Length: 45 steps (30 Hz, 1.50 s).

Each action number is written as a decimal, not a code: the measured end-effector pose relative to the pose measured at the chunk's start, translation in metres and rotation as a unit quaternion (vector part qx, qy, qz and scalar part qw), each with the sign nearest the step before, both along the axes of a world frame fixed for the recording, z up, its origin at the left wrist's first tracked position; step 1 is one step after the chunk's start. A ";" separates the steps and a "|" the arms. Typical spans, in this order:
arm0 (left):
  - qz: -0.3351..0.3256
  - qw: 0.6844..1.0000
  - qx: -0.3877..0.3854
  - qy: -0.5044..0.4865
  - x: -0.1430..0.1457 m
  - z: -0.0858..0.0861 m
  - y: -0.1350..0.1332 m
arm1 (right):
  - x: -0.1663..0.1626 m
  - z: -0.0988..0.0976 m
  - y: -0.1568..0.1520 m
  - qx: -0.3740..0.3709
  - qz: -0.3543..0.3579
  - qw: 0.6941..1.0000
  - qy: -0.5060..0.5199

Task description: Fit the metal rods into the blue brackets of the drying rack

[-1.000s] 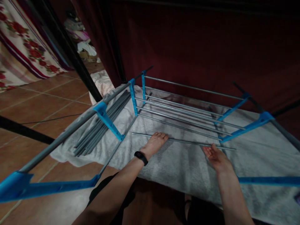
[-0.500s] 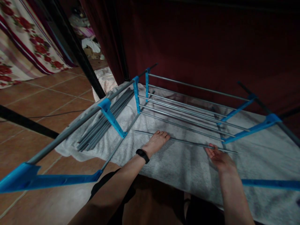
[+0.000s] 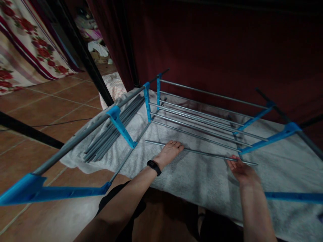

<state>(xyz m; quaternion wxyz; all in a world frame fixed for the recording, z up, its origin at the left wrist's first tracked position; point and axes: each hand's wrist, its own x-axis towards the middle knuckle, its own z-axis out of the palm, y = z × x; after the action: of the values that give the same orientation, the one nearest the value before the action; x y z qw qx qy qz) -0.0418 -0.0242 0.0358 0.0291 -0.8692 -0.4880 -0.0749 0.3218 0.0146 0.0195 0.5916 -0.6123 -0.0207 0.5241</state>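
Note:
A loose grey metal rod [image 3: 202, 153] lies across the near side of a rack frame, apart from its blue brackets. My left hand [image 3: 171, 150], with a black band on the wrist, is closed over the rod from above, left of its middle. Close to the rod's right end, my right hand [image 3: 238, 168] grips it from below, palm partly up. Beyond the rod, several parallel rods [image 3: 202, 119] span between a blue plastic bracket [image 3: 147, 102] on the left and another blue bracket [image 3: 272, 139] on the right.
A bundle of grey rods [image 3: 113, 131] lies at the left on a grey blanket [image 3: 194, 181]. A long side tube [image 3: 75, 141] with blue brackets runs along the left. Black posts [image 3: 85, 57] stand near a dark red curtain [image 3: 214, 47]. Tiled floor [image 3: 45, 111] lies to the left.
My right hand has slid a little to the right along the rod, toward its end. My left hand and the rod have barely moved.

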 end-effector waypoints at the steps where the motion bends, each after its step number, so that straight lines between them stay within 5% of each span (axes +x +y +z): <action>1: 0.001 1.000 -0.001 0.000 0.000 0.000 0.000 | 0.000 0.000 -0.001 0.004 0.004 1.000 -0.003; 22: 0.004 1.000 -0.007 -0.006 -0.008 0.005 -0.009 | -0.018 0.027 -0.012 -0.005 -0.009 1.000 0.001; 27: 0.079 0.996 0.012 -0.042 -0.026 0.004 -0.004 | -0.018 0.030 -0.015 -0.004 -0.036 0.999 0.026; 32: 0.226 0.962 0.091 -0.122 -0.056 0.022 -0.002 | -0.015 0.021 -0.021 0.041 -0.056 0.996 0.048; 36: 0.334 0.910 0.114 -0.217 -0.080 0.027 0.003 | -0.019 0.011 -0.023 0.069 -0.057 0.994 0.067; 39: 0.394 0.833 0.062 -0.383 -0.090 0.022 0.015 | -0.023 0.008 -0.020 0.080 -0.058 0.992 0.080; 41: 0.398 0.738 0.003 -0.545 -0.092 0.019 0.024 | -0.026 0.009 -0.018 0.090 -0.059 0.990 0.089; 45: 0.366 0.497 -0.088 -0.782 -0.085 0.021 0.031 | -0.030 0.013 -0.017 0.106 -0.057 0.987 0.111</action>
<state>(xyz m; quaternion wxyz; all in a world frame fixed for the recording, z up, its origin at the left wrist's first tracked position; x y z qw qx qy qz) -0.1268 0.0070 0.0571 -0.4160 -0.1975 -0.5898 -0.6634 0.2917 -0.0021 0.0323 0.6805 -0.4845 0.0246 0.5492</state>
